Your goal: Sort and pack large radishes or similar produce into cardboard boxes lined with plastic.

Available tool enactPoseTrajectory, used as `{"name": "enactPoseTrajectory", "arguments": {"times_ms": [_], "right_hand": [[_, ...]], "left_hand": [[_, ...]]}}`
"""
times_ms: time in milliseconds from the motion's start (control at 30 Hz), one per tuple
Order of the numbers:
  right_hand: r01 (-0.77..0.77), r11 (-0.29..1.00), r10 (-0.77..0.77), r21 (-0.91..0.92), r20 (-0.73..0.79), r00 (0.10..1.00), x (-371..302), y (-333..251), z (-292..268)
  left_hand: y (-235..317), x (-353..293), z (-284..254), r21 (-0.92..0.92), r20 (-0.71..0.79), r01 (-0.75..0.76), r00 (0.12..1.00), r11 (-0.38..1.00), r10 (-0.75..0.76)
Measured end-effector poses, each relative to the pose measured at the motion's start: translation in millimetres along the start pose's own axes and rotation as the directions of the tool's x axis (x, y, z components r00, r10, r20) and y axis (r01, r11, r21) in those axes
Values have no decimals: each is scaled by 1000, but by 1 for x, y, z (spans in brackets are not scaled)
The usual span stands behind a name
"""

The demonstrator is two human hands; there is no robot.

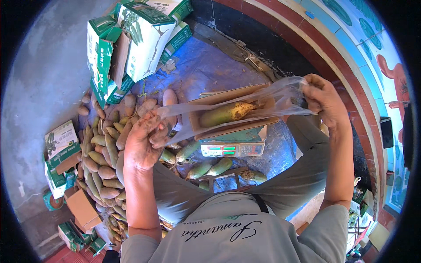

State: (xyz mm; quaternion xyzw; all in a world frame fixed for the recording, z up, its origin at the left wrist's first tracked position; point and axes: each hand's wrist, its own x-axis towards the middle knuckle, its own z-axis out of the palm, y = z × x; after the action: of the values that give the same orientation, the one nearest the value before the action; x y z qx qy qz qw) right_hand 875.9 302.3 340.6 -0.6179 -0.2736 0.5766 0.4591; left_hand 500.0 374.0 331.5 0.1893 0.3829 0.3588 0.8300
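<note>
A clear plastic bag (280, 90) is stretched between my two hands, across an open cardboard box (239, 131). My left hand (147, 136) pinches one end of the film, left of the box. Beyond the box's right end, my right hand (322, 98) is closed on the other end. Inside the box lies a long green radish (223, 115) with a rough, yellowish-brown end, partly seen through the film. Under the box is a digital scale (234, 149) with lit green digits.
A large heap of radishes (103, 164) covers the floor on the left. White-and-green cartons (144, 44) are stacked at the far left. Several loose radishes (219, 166) lie in front of the scale, on a blue sheet (206, 61). A tiled wall (346, 48) curves along the right.
</note>
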Motion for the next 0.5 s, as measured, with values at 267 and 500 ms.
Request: {"name": "enactPoseTrajectory", "arguments": {"times_ms": [267,500], "right_hand": [[84,784,-174,-615,-88,981,72,55,-32],[-181,977,193,-115,108,975,131,80,-41]], "left_hand": [[-4,44,-35,255,-265,-162,936,953,230],[-9,96,-79,319,-414,-171,860,932,300]]}}
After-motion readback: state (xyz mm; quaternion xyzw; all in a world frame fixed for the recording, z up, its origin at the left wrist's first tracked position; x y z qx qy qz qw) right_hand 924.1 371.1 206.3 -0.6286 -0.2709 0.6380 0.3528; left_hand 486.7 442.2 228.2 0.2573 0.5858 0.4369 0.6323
